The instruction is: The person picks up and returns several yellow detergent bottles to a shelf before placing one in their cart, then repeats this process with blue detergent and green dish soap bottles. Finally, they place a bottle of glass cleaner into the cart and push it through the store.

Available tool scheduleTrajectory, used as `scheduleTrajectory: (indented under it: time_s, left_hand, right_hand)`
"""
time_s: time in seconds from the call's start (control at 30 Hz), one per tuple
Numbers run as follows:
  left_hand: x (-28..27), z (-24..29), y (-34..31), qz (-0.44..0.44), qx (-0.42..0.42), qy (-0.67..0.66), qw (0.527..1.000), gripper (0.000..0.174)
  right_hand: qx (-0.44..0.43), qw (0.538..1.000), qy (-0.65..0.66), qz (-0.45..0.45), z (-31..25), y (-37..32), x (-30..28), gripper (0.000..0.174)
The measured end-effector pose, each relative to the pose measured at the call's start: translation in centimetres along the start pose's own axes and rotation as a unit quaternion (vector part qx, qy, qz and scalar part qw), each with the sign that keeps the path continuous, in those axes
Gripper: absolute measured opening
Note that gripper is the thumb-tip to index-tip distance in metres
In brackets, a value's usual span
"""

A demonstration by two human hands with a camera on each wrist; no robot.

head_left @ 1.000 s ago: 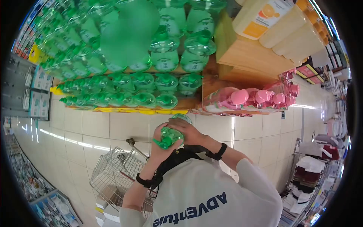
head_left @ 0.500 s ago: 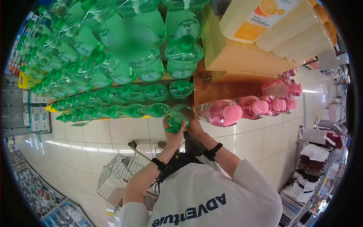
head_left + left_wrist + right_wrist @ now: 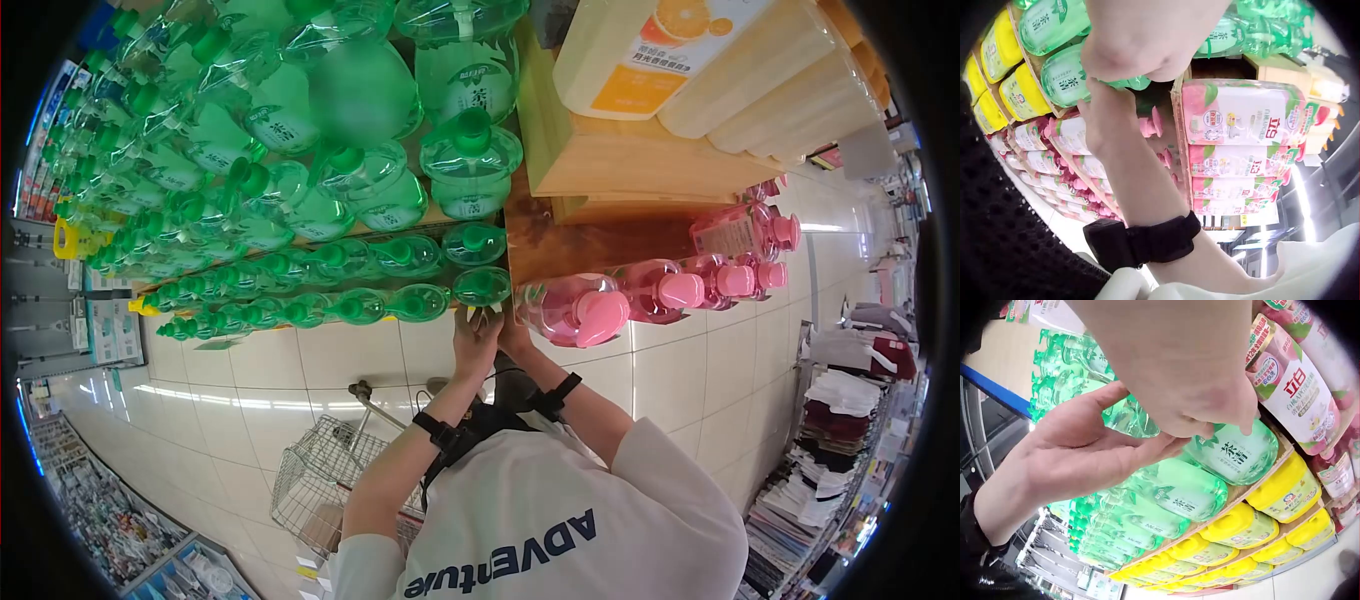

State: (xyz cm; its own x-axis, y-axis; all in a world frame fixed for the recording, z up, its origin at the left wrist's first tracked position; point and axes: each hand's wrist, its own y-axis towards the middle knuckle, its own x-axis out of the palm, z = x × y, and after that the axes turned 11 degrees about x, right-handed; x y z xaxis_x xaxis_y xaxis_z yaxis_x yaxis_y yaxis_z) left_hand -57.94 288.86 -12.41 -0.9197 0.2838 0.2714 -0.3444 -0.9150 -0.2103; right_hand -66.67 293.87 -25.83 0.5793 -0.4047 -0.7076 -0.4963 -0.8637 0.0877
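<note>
A clear green pump bottle (image 3: 481,287) stands at the right end of the front row on the lower shelf. My left hand (image 3: 474,345) is at its front, fingers stretched toward it. Beside it, my right hand (image 3: 515,338) reaches in near the shelf divider. In the right wrist view, the left hand (image 3: 1085,447) lies palm up with its fingers extended, the tips at the labelled green bottle (image 3: 1235,453). The right hand (image 3: 1179,375) overlaps that bottle's upper part, fingertips against it. Neither hand is wrapped round the bottle.
Rows of green bottles (image 3: 265,125) fill the shelves to the left. Pink-capped bottles (image 3: 575,310) stand right of the wooden divider, below orange-labelled jugs (image 3: 640,60). Yellow bottles (image 3: 1285,487) sit on a lower shelf. A wire shopping cart (image 3: 325,475) stands behind at the left.
The green bottle went from in front of my body up into the end spot of the lower shelf row. Both hands followed it forward, then loosened from round it and drew slightly back.
</note>
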Motion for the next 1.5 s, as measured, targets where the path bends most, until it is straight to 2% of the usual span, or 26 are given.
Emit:
scheduleTrajectory:
  time_s: [0.13, 0.23, 0.27, 0.33, 0.37, 0.43, 0.53, 0.6, 0.63, 0.7, 0.73, 0.77, 0.8, 0.87, 0.93, 1.0, 1.03, 1.07, 1.1, 1.17, 1.23, 1.27, 1.33, 1.4, 1.47, 1.5]
  left_hand:
    - [-1.2, -1.3, -0.5, -0.004, -0.037, 0.035, 0.999, 0.080]
    - [-1.9, -2.1, -0.2, -0.023, -0.045, 0.019, 0.999, 0.085]
    - [-2.1, -2.0, -0.3, -0.030, -0.061, 0.031, 0.997, 0.087]
    - [-2.0, -0.7, -0.7, -0.037, -0.078, 0.042, 0.995, 0.088]
    - [-1.9, 0.0, -0.7, -0.051, -0.079, 0.037, 0.995, 0.090]
    - [-2.1, 0.3, -0.5, -0.065, -0.078, 0.031, 0.994, 0.091]
    - [-3.2, 0.4, -0.6, -0.084, -0.094, 0.070, 0.990, 0.092]
    - [-4.4, 0.6, -0.7, -0.129, -0.170, 0.144, 0.966, 0.088]
    - [-4.8, 1.9, -1.1, -0.125, -0.168, 0.141, 0.968, 0.088]
    - [-5.8, 5.2, -2.8, -0.185, -0.109, 0.241, 0.947, 0.076]
    - [-6.4, 7.7, -3.9, -0.181, -0.108, 0.237, 0.948, 0.076]
    - [-7.1, 10.6, -5.0, -0.209, -0.064, 0.249, 0.943, 0.070]
    - [-8.1, 13.0, -6.0, -0.234, -0.019, 0.261, 0.936, 0.065]
    - [-11.2, 15.7, -8.4, -0.207, 0.009, 0.263, 0.942, 0.056]
    - [-14.5, 18.5, -10.8, -0.163, 0.028, 0.261, 0.951, 0.052]
    - [-18.3, 19.4, -13.6, -0.117, 0.047, 0.260, 0.957, 0.048]
    - [-20.3, 19.0, -15.3, -0.036, 0.052, 0.225, 0.972, 0.046]
    - [-22.1, 18.5, -17.2, 0.046, 0.057, 0.187, 0.980, 0.043]
    - [-23.5, 18.0, -19.2, 0.064, 0.067, 0.185, 0.978, 0.043]
    - [-25.9, 16.6, -22.9, 0.230, 0.060, 0.113, 0.965, 0.042]
    - [-27.9, 14.4, -27.1, 0.280, 0.055, 0.115, 0.952, 0.041]
    - [-28.6, 13.3, -29.0, 0.322, 0.038, 0.119, 0.939, 0.040]
    - [-28.7, 11.5, -32.5, 0.382, 0.038, 0.110, 0.917, 0.039]
    - [-28.1, 10.0, -35.3, 0.399, 0.005, 0.091, 0.912, 0.040]
    - [-27.8, 7.5, -37.9, 0.410, 0.049, 0.090, 0.906, 0.042]
    - [-27.3, 7.1, -38.7, 0.431, 0.069, 0.083, 0.896, 0.043]
  right_hand:
    - [0.013, 1.000, 0.016, 0.003, 0.6, -0.5, 0.2, 0.072]
    - [0.075, 0.991, 0.086, -0.071, -0.2, 0.2, -1.0, 0.067]
    - [0.123, 0.980, 0.088, -0.127, -0.8, 0.6, -1.3, 0.055]
    - [0.172, 0.964, 0.087, -0.181, -0.6, 0.4, -0.3, 0.045]
    - [0.235, 0.951, 0.133, -0.151, -0.6, 0.5, 0.5, 0.048]
    - [0.294, 0.932, 0.179, -0.118, -0.9, 0.9, 0.6, 0.052]
    - [0.233, 0.961, 0.117, -0.096, -1.2, 0.9, 0.0, 0.062]
    - [0.225, 0.967, 0.102, -0.068, -1.6, 0.9, -0.3, 0.061]
    - [0.220, 0.968, 0.101, -0.070, -1.2, 0.4, -0.1, 0.061]
    - [0.107, 0.994, 0.018, -0.008, -1.1, -1.0, -0.5, 0.058]
    - [0.067, 0.998, -0.012, 0.013, -1.3, -1.6, -1.1, 0.057]
    - [0.152, 0.980, 0.002, -0.133, -2.8, -2.0, -3.1, 0.056]
    - [0.230, 0.934, 0.014, -0.274, -3.7, -2.1, -4.4, 0.055]
    - [0.267, 0.871, -0.008, -0.413, -0.9, -3.0, -3.0, 0.064]
    - [0.173, 0.852, -0.095, -0.485, -0.3, -3.2, -2.1, 0.054]
    - [0.148, 0.859, -0.049, -0.488, 1.2, -3.9, -1.3, 0.050]
    - [0.129, 0.858, -0.054, -0.494, 0.5, -3.6, -1.4, 0.050]
    - [0.145, 0.861, -0.054, -0.485, -0.3, -3.4, -1.4, 0.052]
    - [0.162, 0.863, -0.054, -0.475, -1.1, -3.3, -1.3, 0.055]
    - [0.121, 0.866, -0.079, -0.480, -1.9, -2.9, -0.2, 0.054]
    - [0.072, 0.866, -0.109, -0.483, -2.6, -2.7, 1.3, 0.052]
    - [0.047, 0.859, -0.119, -0.495, -2.9, -2.8, 2.0, 0.058]
    - [0.056, 0.834, -0.113, -0.538, -5.4, -3.0, 2.9, 0.059]
    - [0.008, 0.811, -0.146, -0.567, -8.4, -3.6, 3.6, 0.059]
    - [-0.041, 0.805, -0.162, -0.570, -9.1, -4.9, 5.6, 0.056]
    - [-0.078, 0.780, -0.176, -0.595, -8.7, -5.0, 7.0, 0.056]
